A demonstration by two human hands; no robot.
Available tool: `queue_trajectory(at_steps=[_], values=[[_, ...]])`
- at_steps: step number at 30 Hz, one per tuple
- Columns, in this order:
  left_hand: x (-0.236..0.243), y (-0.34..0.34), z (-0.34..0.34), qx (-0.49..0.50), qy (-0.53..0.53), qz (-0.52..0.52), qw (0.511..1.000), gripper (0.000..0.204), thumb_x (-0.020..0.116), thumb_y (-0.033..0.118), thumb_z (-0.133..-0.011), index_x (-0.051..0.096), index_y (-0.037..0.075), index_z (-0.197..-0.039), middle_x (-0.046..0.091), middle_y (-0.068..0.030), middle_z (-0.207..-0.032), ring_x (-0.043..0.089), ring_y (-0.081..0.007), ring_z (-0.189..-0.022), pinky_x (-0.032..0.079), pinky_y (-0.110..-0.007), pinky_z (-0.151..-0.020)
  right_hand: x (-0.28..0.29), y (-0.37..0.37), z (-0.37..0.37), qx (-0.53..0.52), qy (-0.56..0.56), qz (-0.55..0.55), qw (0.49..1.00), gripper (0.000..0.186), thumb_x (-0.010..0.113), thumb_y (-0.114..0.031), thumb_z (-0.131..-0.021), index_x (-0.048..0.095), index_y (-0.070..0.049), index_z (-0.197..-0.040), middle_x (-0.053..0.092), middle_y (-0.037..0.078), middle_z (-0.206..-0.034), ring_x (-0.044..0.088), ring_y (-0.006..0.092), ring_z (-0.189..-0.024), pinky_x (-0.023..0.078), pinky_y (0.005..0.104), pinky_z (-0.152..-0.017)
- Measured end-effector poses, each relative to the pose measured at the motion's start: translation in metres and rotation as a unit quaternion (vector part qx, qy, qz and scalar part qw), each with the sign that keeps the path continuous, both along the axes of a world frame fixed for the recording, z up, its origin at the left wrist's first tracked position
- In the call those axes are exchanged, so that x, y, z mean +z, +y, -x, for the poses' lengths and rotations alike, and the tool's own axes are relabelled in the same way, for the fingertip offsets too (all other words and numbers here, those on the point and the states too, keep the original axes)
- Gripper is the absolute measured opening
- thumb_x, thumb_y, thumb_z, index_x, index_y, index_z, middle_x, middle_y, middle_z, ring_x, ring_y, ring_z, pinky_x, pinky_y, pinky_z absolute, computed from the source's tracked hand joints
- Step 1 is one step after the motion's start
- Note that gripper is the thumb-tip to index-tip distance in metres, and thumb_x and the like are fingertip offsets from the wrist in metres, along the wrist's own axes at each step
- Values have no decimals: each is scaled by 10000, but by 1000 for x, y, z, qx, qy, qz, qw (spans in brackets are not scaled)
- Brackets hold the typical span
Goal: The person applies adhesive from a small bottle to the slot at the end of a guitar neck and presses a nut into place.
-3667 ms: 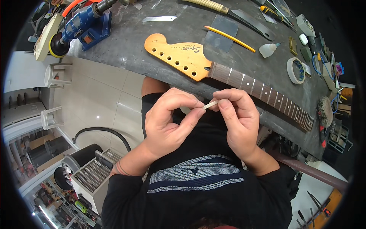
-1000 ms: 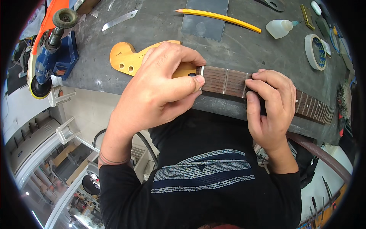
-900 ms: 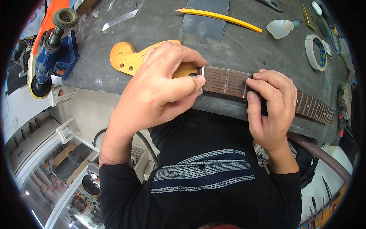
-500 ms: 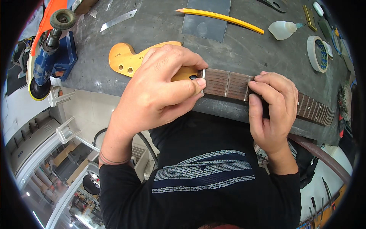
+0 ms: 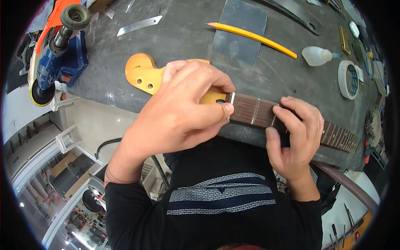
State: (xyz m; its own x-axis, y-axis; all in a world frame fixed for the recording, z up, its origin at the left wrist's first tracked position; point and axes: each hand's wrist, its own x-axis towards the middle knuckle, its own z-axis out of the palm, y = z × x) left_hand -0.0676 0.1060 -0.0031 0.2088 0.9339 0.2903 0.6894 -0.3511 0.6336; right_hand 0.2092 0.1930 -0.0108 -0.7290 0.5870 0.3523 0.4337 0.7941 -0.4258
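A guitar neck lies across the near part of a dark workbench [image 5: 106,62]. Its yellow wooden headstock [image 5: 139,71] points left, and the dark fretboard [image 5: 245,110] with metal frets runs right. My left hand [image 5: 179,110] arches over the headstock's base. Its thumb and index finger pinch the two ends of the white nut [image 5: 232,98], which sits at the fretboard's end. On the first frets, my right hand [image 5: 300,129] rests its fingertips on top, with the thumb at the near edge, closed around the neck. Part of the headstock is hidden under my left hand.
Beyond the neck lie a yellow pencil [image 5: 262,39] on a dark abrasive sheet [image 5: 235,50], a blade [image 5: 139,26], a small plastic bottle [image 5: 316,56] and a tape roll [image 5: 348,80]. A blue power tool [image 5: 52,62] with a round pad stands at the left.
The whole view has shifted, so bench and neck appear lower and slightly to the right. My right thumb has spread a little from its fingers. My left hand keeps its pinch.
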Motion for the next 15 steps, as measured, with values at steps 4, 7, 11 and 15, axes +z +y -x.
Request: queue_trajectory(at_steps=[4, 7, 11, 15], values=[[3, -1, 1, -1, -13, 23, 1000, 303, 942, 108, -753, 740, 113, -979, 721, -98, -1229, 687, -332, -1081, 460, -505, -941, 11, 2, 3, 21, -44, 34, 998, 677, 920, -149, -720, 693, -114, -1357, 690, 98, -1329, 667, 320, -1213, 478, 535, -1071], [-1, 0, 1, 1, -16, 23, 1000, 275, 944, 128, -762, 741, 115, -947, 711, -85, -1218, 680, -324, -1070, 456, -501, -940, 25, 11, 19, 51, -71, 81, 993, 730, 941, -169, -717, 670, -102, -1392, 668, 99, -1338, 646, 315, -1204, 455, 537, -1076], [0, -1, 1, 9, -22, 31, 999, 238, 938, 135, -780, 741, 115, -911, 708, -75, -1203, 676, -308, -1060, 450, -494, -945, 28, 19, 43, 109, -61, 140, 982, 698, 926, -169, -762, 659, -91, -1401, 655, 84, -1250, 637, 318, -1119, 452, 499, -1015], [-1, -1, 1, 8, -19, 30, 999, 223, 935, 136, -791, 743, 118, -903, 708, -70, -1196, 671, -295, -1058, 446, -488, -949, 28, 23, 49, 117, -79, 166, 976, 694, 944, -139, -723, 679, -93, -1363, 672, 112, -1240, 643, 342, -1114, 463, 470, -993]])
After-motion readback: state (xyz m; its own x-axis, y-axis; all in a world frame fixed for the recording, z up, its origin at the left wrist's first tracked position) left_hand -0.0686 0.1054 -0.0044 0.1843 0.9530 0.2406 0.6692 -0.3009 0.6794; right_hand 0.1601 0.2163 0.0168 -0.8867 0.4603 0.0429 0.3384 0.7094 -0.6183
